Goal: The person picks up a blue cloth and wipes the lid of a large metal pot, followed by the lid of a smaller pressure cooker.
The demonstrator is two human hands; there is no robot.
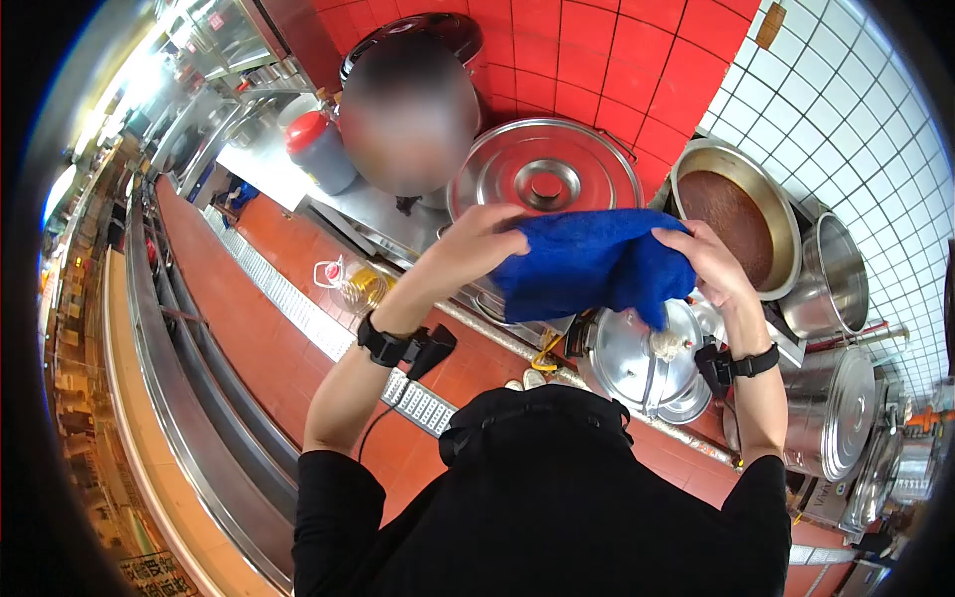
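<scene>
A blue cloth [597, 259] is stretched between my two hands, its lower edge hanging in folds. My left hand [479, 242] pinches the cloth's left end, thumb against fingers. At the opposite end, my right hand [711, 261] grips the upper right corner. Just behind the cloth is a large round steel lid [597, 159], partly covered by it. Below the cloth stands a shiny pressure cooker [627, 363]. A metal basin [786, 224] of reddish-brown liquid sits beyond my right hand.
Tall steel pots [836, 279] and a lidded stockpot [826, 408] stand at the right. A red-lidded jar [320, 149] is on the steel counter at the left back. An oil bottle [343, 279] sits near a floor drain grate [288, 298]. Long metal rails [189, 398] run along the left.
</scene>
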